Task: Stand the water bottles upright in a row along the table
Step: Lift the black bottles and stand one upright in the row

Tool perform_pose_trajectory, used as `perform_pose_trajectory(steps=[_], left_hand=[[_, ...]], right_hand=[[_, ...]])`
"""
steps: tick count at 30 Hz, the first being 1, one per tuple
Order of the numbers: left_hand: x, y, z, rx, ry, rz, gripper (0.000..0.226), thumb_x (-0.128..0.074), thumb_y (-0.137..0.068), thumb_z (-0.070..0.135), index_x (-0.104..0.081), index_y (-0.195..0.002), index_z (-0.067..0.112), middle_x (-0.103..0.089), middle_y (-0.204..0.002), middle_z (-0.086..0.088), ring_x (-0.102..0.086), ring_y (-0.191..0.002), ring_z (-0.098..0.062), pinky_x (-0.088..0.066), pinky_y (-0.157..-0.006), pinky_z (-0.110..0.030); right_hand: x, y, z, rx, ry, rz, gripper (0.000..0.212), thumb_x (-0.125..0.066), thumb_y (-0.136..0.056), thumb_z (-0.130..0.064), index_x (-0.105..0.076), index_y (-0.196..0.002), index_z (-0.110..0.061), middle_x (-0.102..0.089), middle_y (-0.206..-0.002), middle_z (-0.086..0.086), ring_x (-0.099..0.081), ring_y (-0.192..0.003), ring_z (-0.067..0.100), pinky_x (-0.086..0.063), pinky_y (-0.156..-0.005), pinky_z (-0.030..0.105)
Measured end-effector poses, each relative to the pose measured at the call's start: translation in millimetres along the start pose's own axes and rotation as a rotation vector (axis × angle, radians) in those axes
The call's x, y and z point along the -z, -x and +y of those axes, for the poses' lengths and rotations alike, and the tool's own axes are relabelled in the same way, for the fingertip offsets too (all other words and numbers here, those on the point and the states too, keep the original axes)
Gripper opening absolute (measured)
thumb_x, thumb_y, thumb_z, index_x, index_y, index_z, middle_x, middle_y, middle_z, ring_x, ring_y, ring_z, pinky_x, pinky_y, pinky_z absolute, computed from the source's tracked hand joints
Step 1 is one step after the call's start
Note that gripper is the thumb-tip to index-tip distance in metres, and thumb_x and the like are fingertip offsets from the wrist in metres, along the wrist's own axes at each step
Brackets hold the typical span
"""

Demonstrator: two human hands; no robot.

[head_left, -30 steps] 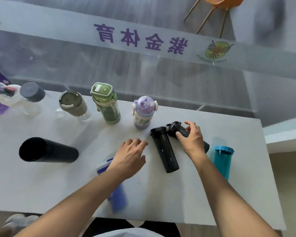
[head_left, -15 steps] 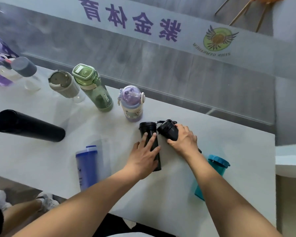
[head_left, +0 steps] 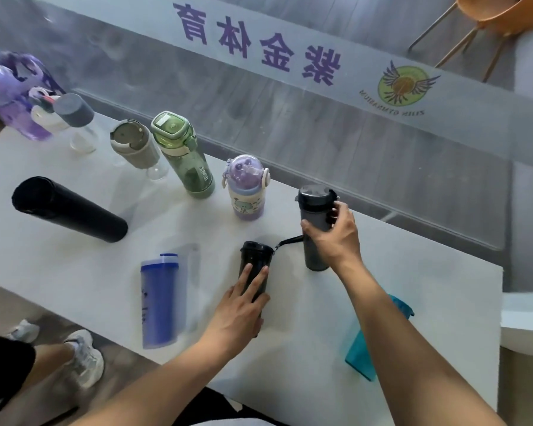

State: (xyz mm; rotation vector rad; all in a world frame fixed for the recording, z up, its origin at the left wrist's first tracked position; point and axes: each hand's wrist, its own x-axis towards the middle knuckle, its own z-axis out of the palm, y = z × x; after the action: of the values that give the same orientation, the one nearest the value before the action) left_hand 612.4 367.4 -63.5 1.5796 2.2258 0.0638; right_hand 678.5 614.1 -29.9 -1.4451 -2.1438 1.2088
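Observation:
My right hand (head_left: 336, 238) grips a dark grey bottle (head_left: 316, 216) with a strap, held upright at the right end of the row. My left hand (head_left: 239, 312) lies over a black bottle (head_left: 254, 262) that rests on its side on the white table (head_left: 74, 272). Upright along the far edge stand a small purple child's bottle (head_left: 246, 189), a green bottle (head_left: 182, 155), a grey-lidded clear bottle (head_left: 136, 146) and a clear bottle with a dark grey cap (head_left: 74, 118). A long black flask (head_left: 68, 210), a blue bottle (head_left: 159, 299) and a teal bottle (head_left: 366, 348) lie flat.
Purple and white bottles (head_left: 19, 99) crowd the far left corner. A glass panel with purple lettering (head_left: 259, 50) runs just behind the table. A person's legs and sneakers (head_left: 80, 358) are at the lower left. An orange chair (head_left: 490, 13) stands beyond the glass.
My right hand has lifted the dark grey bottle from lying flat to upright, farther from me. My left hand stays on the black bottle.

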Motion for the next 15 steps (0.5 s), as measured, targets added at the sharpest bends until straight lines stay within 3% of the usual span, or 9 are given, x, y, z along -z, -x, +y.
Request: perform_pose_trajectory(steps=[5,9,15], left_hand=[[-3.2,4.8,-3.8,-0.003,0.012,0.008,0.046,-0.083,-0.059,0.028,-0.062,-0.100,0.024,-0.029,-0.160,-0.007,-0.023,-0.146,-0.037,-0.054,-0.091,-0.043],[-7.8,10.1,-5.8,0.019,0.007,-0.007,0.048,-0.081,-0.058,0.015,-0.062,-0.101,0.025,-0.027,-0.161,-0.004,-0.016,-0.148,-0.033,-0.052,-0.094,-0.046],[-13.5,25.2,-11.8,-0.045,-0.031,-0.011,0.054,-0.078,-0.056,0.008,-0.059,-0.102,0.028,-0.026,-0.159,-0.002,-0.025,-0.146,-0.036,-0.052,-0.093,-0.047]], right_hand=[[-3.7,-3.0,-10.0,0.076,-0.165,0.050,0.068,-0.088,-0.069,-0.034,-0.046,-0.123,-0.031,-0.059,-0.123,-0.005,-0.062,-0.109,0.017,-0.054,-0.095,0.043],[-8.8,-2.8,-12.3,0.096,-0.202,0.064,0.066,-0.087,-0.070,-0.030,-0.044,-0.121,-0.035,-0.059,-0.122,-0.007,-0.062,-0.110,0.016,-0.055,-0.094,0.044],[-15.7,-4.6,-16.0,0.084,-0.249,0.045,0.068,-0.087,-0.069,-0.026,-0.044,-0.121,-0.036,-0.058,-0.120,-0.008,-0.062,-0.110,0.014,-0.054,-0.098,0.045]])
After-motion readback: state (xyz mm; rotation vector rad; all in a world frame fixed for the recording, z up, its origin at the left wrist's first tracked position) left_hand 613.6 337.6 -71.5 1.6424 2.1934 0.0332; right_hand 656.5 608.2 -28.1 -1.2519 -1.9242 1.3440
